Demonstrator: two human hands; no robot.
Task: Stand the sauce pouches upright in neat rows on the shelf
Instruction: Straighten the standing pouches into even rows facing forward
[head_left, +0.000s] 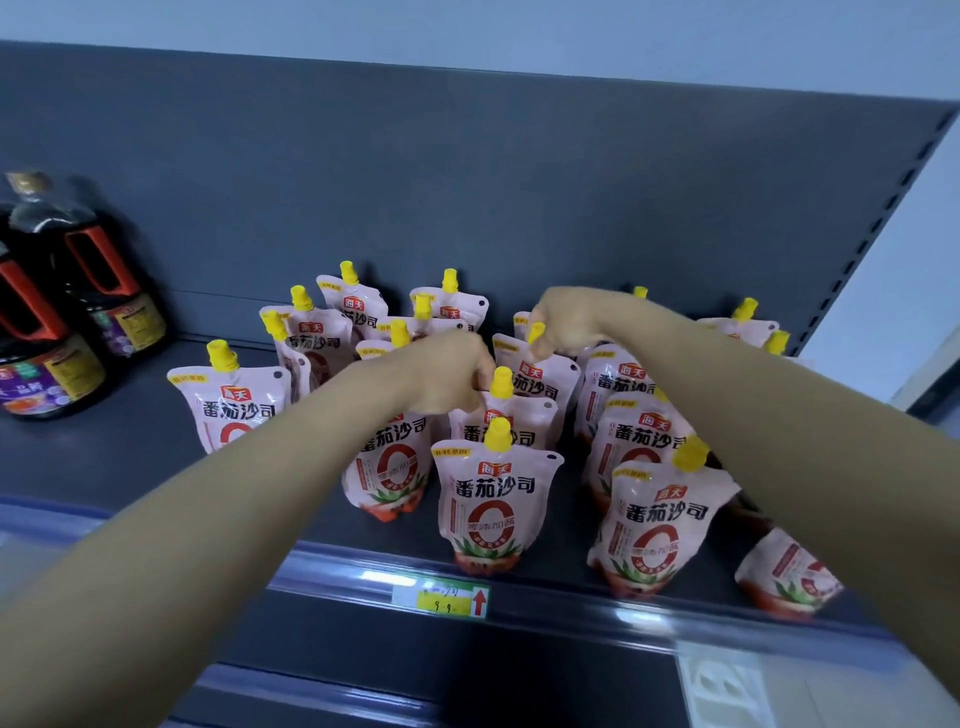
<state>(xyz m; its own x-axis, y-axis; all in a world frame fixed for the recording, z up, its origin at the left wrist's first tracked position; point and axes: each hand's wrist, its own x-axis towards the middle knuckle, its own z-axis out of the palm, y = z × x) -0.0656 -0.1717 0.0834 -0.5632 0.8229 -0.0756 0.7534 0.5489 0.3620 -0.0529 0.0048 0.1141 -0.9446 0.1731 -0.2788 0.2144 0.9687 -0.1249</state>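
Several pink-white sauce pouches with yellow caps stand in loose, uneven rows on the dark shelf (130, 426). My left hand (441, 374) is closed over the top of a middle pouch (387, 467), beside the cap of its neighbour (501, 415). Further back, my right hand (566, 322) pinches the yellow cap of another pouch (537, 376). One front pouch (496, 509) stands upright at the shelf edge. A front right pouch (660, 525) tilts, and my right forearm partly hides a far right pouch (784, 577). A lone pouch (234, 410) stands at the left.
Two dark sauce bottles (57, 332) with red handles stand at the shelf's left end. A yellow-green price tag (441, 597) sits on the front rail. The grey back panel (467, 208) rises behind the pouches, and a slotted upright (883, 208) bounds the right side.
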